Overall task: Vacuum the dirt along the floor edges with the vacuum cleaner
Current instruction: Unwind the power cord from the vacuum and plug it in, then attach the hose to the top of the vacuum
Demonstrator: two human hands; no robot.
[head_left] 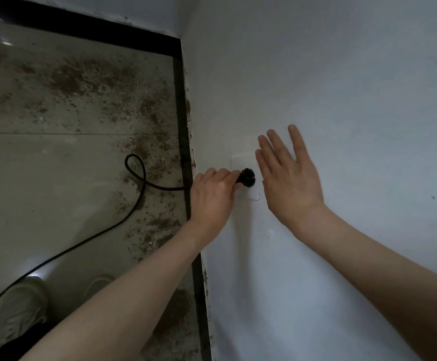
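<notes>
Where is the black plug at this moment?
In the head view, the black plug sits at the white wall socket, near the middle, pinched by the left hand, with the open right hand just beside it.

Black plug (246,177), black cord (123,220). White socket plate (241,162) on pale bluish-white wall (342,74). Floor (56,165) glossy grey-beige, speckled with brown dirt (66,79), thickest upper left. Black skirting (183,121). Off-white shoes (22,303), lower left.
</notes>
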